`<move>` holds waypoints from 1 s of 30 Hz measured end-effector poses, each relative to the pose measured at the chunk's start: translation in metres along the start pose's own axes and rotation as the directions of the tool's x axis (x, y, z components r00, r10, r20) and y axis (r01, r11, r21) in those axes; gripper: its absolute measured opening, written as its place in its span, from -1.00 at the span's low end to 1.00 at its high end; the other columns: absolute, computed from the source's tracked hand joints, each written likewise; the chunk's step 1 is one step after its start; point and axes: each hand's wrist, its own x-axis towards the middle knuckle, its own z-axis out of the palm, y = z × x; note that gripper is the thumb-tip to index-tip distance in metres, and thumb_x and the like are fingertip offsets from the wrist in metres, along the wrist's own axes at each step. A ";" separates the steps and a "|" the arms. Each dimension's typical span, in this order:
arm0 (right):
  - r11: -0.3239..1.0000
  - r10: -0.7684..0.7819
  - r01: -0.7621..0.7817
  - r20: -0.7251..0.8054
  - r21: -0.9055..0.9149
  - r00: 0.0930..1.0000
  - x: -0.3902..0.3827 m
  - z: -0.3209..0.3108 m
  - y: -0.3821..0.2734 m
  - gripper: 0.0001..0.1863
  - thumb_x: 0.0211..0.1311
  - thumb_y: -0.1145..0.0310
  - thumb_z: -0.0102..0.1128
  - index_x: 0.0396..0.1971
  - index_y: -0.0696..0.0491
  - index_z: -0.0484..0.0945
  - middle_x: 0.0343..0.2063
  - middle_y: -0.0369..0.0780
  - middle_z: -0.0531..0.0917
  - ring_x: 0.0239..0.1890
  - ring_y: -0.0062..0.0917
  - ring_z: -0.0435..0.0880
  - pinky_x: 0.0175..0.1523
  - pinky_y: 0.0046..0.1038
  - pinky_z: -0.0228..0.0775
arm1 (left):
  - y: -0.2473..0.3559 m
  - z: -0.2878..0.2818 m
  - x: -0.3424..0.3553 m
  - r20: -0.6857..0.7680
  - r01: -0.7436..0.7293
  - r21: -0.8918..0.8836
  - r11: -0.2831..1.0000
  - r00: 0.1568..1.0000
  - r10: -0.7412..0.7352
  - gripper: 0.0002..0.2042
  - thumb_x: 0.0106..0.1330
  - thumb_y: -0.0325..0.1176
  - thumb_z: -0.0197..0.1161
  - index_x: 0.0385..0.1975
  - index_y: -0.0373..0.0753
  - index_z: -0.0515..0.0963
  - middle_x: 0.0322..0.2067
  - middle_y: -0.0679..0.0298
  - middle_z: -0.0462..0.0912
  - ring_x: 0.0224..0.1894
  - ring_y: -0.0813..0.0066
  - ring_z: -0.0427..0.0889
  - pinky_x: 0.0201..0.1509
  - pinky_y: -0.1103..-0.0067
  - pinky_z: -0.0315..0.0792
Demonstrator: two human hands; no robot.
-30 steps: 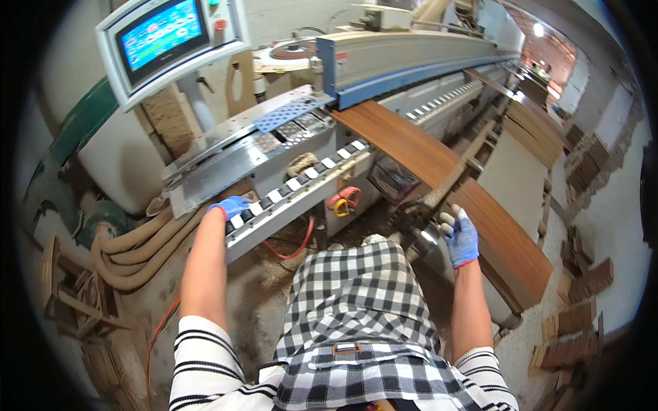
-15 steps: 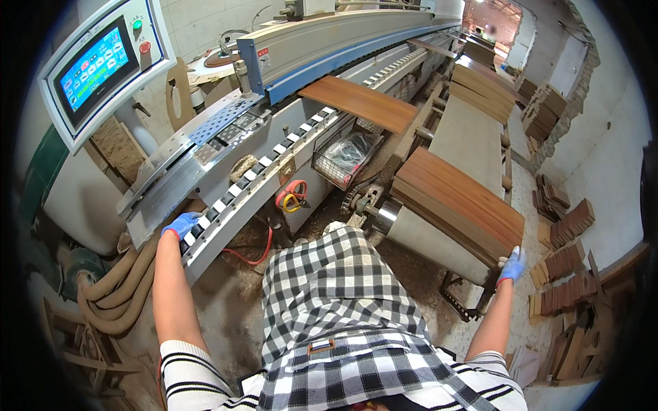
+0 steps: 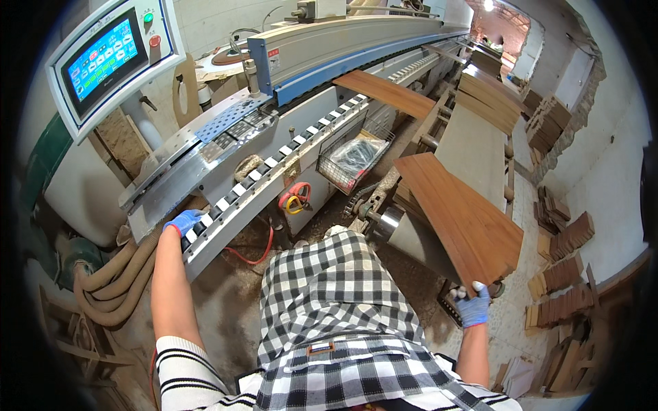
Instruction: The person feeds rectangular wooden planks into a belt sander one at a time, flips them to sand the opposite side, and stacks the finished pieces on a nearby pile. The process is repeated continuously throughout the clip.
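Note:
My right hand, in a blue glove with pale fingertips, is closed on the near corner of a reddish-brown wood panel. That panel lies skewed over a stack of boards, its near end swung out past the stack toward me. The stack's lower boards are mostly covered by it. My left hand, also blue-gloved, is closed over the near end of a rail with black and white rollers; some of its fingers are hidden. Another brown panel lies across the machine's rail farther off.
A long machine with a blue-edged beam runs into the distance. At upper left hangs a control screen. Below the rail are a wire basket and an air hose. More board stacks stand along the conveyor and right wall.
The top panel has turned on its stack, its near end coming toward me. My right hand has moved left and nearer with its corner. My left hand stays on the rail.

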 end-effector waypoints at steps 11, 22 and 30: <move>0.992 0.016 0.026 0.324 -0.122 0.946 -0.023 0.046 0.024 -0.47 -0.02 0.40 0.18 0.01 0.21 0.33 -0.26 -0.04 0.59 -0.34 -0.34 0.64 0.07 -0.14 0.42 | 0.053 0.002 -0.020 0.021 0.101 -0.004 0.995 0.995 -0.101 -0.60 0.21 -0.17 0.11 0.00 -0.21 0.51 -0.10 0.25 0.59 -0.07 0.43 0.50 0.09 0.50 0.32; 0.925 0.360 -0.188 0.601 -0.331 0.714 -0.024 0.202 0.092 -0.43 -0.06 0.41 0.16 0.03 0.25 0.30 -0.18 -0.02 0.54 -0.20 -0.23 0.60 -0.04 -0.18 0.50 | 0.031 0.005 -0.008 0.053 0.067 0.144 0.987 0.996 -0.075 -0.54 0.27 -0.03 -0.03 0.09 -0.10 0.44 0.13 0.24 0.42 0.16 0.25 0.39 0.27 0.42 0.19; 0.767 0.599 -0.117 0.638 -0.632 0.484 -0.057 0.285 0.153 -0.66 0.16 0.30 0.11 -0.16 0.25 0.44 -0.44 -0.08 0.63 -0.45 -0.44 0.63 -0.26 -0.48 0.50 | 0.039 0.005 -0.010 0.045 0.050 0.168 0.985 0.997 -0.058 -0.53 0.26 -0.04 -0.03 0.11 -0.12 0.42 0.14 0.16 0.40 0.16 0.18 0.38 0.26 0.40 0.20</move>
